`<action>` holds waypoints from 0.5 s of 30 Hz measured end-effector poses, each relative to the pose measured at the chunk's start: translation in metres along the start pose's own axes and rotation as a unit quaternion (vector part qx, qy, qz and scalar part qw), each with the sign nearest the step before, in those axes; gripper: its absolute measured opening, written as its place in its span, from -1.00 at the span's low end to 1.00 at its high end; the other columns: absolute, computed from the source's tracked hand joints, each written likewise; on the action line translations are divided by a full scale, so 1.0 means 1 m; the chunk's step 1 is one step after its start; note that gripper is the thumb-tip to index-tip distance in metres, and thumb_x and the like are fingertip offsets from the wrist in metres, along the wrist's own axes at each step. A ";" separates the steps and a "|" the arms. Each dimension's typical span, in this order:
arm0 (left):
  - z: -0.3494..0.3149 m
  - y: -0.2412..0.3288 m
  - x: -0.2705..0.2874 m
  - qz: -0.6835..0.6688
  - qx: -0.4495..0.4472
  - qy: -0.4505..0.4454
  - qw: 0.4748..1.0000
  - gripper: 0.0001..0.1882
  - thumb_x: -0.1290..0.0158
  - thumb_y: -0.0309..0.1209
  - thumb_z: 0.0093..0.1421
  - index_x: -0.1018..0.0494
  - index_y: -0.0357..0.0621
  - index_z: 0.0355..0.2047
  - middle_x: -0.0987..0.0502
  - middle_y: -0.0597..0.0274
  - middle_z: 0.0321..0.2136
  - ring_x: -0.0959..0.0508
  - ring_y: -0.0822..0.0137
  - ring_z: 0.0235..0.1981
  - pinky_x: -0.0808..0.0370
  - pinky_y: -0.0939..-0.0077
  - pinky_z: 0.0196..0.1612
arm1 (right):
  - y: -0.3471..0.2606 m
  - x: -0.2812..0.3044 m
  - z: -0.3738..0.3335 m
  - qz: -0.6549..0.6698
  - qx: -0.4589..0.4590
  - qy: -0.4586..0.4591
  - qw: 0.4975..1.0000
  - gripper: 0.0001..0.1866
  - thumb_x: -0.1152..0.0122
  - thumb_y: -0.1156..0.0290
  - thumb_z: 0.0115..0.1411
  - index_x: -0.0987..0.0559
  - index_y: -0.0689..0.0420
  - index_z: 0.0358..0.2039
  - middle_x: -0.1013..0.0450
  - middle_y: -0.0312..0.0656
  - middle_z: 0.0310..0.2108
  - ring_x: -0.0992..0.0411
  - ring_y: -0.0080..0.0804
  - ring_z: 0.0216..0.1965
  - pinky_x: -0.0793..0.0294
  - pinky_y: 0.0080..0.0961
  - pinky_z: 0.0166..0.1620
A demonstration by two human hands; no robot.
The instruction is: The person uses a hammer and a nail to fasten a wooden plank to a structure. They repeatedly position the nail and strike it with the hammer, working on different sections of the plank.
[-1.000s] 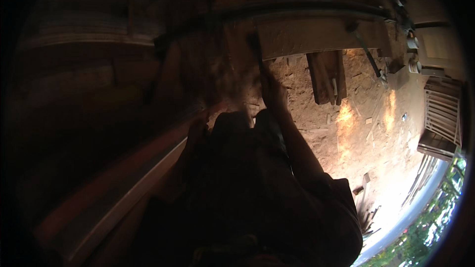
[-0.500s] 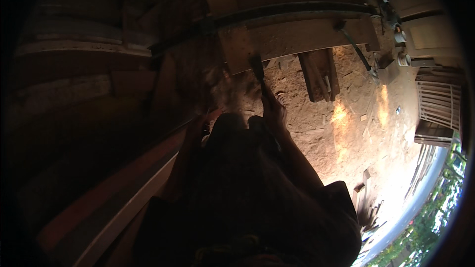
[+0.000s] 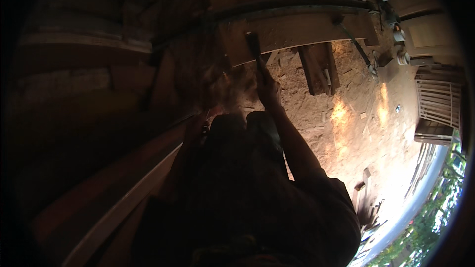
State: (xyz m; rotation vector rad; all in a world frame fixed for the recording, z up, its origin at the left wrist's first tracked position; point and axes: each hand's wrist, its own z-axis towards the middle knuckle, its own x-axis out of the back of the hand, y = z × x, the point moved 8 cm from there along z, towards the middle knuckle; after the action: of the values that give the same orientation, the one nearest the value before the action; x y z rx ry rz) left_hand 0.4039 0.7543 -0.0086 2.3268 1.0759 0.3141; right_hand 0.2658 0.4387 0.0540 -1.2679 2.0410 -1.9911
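My right hand (image 3: 267, 88) is raised in front of me and closed around the handle of a dark, slim tool (image 3: 254, 45). The tool's upper end reaches the lower edge of a pale wooden beam (image 3: 302, 30) that runs across the top of the view. My right forearm comes up from my dark-clothed body. My left hand (image 3: 199, 127) sits lower, in deep shadow beside a long pale plank (image 3: 129, 194). Whether it holds anything is hidden by the dark.
Sunlit dirt ground (image 3: 341, 133) carries scattered wood scraps and a short dark board (image 3: 319, 66). A white slatted crate (image 3: 438, 103) stands at the right, with green plants (image 3: 430, 217) beyond. Dark timber (image 3: 74, 44) fills the left side.
The tool's upper end has risen a little toward the beam, while my right hand stays in nearly the same spot. The view has shifted slightly.
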 end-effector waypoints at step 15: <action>0.003 0.007 -0.005 -0.005 -0.112 -0.011 0.994 -0.73 0.04 -0.11 0.39 -0.37 -0.03 -0.30 -0.32 0.41 -0.58 -0.36 0.48 -0.64 -0.34 0.54 -0.57 | -0.033 -0.008 0.052 -0.007 0.106 0.087 0.991 -0.46 0.11 0.29 0.41 -0.27 -0.09 0.40 -0.54 0.09 -0.07 -0.58 0.00 -0.19 -0.53 -0.06 -0.14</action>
State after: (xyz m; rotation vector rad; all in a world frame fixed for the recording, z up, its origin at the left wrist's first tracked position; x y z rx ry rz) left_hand 0.4066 0.7459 -0.0071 2.1207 0.9883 0.3832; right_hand 0.3159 0.4047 0.0684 -1.1077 1.8267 -2.3262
